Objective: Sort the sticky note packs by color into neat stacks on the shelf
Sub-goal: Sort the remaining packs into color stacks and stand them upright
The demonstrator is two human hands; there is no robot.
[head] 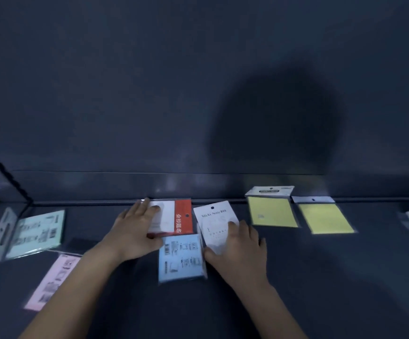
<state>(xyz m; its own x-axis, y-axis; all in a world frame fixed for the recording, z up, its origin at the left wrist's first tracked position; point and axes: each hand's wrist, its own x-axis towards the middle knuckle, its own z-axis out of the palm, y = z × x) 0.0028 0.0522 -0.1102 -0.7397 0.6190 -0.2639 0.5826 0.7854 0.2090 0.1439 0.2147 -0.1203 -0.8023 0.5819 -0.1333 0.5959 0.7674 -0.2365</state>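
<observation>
Left hand (pixel 137 231) flat on the red-and-white pack (pixel 171 216), right hand (pixel 239 245) flat on the white Sticky Note pack (pixel 214 220) mid-shelf (pixel 308 277), I judged them light, slick-sleeved, best pinched at an edge.

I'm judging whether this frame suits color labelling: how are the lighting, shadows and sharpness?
Head view: dim, bluish light; a large round shadow falls on the back panel; faint glare streaks the shelf's rear lip; print on the green pack and pink pack is smeared by blur, while "Sticky Note" on the white pack is legible.
</observation>
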